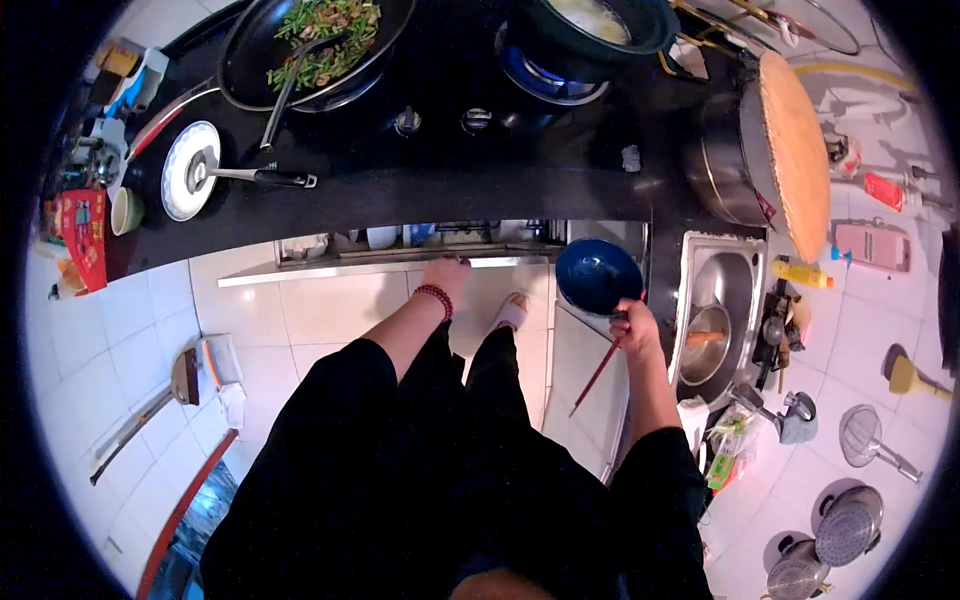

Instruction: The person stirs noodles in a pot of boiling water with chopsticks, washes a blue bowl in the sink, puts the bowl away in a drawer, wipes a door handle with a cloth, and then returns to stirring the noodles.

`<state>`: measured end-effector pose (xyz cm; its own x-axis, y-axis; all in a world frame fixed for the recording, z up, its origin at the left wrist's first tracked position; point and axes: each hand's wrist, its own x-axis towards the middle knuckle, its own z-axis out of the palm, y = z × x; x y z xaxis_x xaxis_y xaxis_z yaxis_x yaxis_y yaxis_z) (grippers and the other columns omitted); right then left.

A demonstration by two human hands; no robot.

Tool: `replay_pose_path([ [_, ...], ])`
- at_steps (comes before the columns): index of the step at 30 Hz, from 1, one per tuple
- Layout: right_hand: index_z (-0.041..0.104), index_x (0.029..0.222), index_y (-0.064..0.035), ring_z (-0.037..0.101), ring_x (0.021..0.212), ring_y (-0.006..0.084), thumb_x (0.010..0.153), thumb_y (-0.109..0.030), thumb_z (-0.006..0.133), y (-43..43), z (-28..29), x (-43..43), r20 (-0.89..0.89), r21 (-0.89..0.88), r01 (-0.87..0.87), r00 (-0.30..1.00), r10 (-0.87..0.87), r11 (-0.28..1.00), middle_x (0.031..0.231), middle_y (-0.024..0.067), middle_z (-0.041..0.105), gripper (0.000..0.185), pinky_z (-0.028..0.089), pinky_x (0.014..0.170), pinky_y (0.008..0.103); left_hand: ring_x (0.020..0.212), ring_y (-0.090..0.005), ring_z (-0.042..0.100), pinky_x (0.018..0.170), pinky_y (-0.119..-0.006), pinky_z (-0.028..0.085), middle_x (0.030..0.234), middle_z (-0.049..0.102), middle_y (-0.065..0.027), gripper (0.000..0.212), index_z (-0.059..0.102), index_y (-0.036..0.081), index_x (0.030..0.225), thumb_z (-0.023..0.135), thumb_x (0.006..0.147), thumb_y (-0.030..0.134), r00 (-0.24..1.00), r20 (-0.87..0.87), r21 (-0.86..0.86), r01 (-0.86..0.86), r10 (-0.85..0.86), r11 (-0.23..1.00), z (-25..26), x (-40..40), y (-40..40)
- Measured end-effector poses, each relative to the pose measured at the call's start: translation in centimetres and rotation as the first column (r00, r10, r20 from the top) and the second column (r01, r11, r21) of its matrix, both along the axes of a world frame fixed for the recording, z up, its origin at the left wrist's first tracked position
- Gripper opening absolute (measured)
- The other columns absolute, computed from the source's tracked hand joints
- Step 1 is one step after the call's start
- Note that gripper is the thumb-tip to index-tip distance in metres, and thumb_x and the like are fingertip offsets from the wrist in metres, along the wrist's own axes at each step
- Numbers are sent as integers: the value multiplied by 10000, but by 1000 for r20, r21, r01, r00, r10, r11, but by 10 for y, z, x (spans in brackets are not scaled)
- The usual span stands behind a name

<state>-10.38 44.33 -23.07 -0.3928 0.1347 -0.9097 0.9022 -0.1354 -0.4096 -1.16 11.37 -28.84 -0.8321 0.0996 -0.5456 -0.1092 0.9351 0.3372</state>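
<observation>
My right hand [636,327] grips the rim of a dark blue bowl [598,276] and a reddish-brown chopstick-like stick [595,379] that points down to the left. My left hand [448,276], with a red bead bracelet on the wrist, is at the front edge of a pulled-out drawer [375,266]. Its fingers are partly hidden, so their hold on the edge is unclear. Bowls and dishes lie inside the drawer, under the black counter [450,187].
A wok [247,67] of green vegetables and a dark pot [592,56] over a blue flame stand on the stove. A plate with a utensil [191,195] lies left. A large pot [724,161] and a steel sink [684,300] are right.
</observation>
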Motion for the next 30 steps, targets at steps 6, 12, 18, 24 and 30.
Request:
replay_pose_path([
  [6, 388, 637, -158, 283, 385, 81, 665, -161, 565, -36, -27, -26, -35, 3, -45, 998, 45, 999, 527, -27, 327, 179, 209, 361, 224, 848, -330, 598, 762, -434, 474, 876, 610, -190, 304, 586, 0, 866, 596, 635, 196, 1000, 8, 88, -23, 23, 996, -9, 25, 6],
  [12, 458, 731, -129, 365, 503, 174, 644, -147, 567, -56, -91, -60, -45, 389, -207, 969, 243, 898, 618, 51, 394, 141, 286, 428, 293, 969, -296, 554, 806, -401, 465, 1039, 563, -176, 431, 535, -13, 1019, 587, 649, 202, 995, 31, 79, -94, 92, 992, 0, 30, 9],
  [18, 587, 992, -117, 570, 864, 327, 691, -216, 563, -84, -149, -83, 121, 857, -460, 619, 776, 233, 897, 184, 591, 317, 469, 710, 396, 1070, -303, 510, 871, -387, 436, 1139, 524, -203, 574, 445, -49, 1180, 571, 688, 218, 975, 51, 150, -220, 215, 964, -3, 34, 9],
  [24, 519, 1167, -125, 512, 1096, 292, 757, -346, 562, -137, -159, -82, 217, 838, -532, 530, 820, 122, 1222, 128, 509, 467, 423, 911, 390, 982, -283, 545, 796, -380, 472, 1028, 570, -135, 528, 461, 38, 1184, 617, 702, 189, 887, -60, 369, -406, 458, 836, -21, 55, 1],
  [30, 499, 1211, -107, 566, 1019, 314, 815, -432, 519, -145, -195, -67, 242, 914, -380, 227, 943, -143, 1158, 142, 556, 513, 477, 834, 396, 791, -168, 623, 671, -291, 496, 910, 639, -71, 226, 568, 49, 947, 640, 760, 154, 463, 263, 623, -751, 846, 218, -11, 69, 4],
])
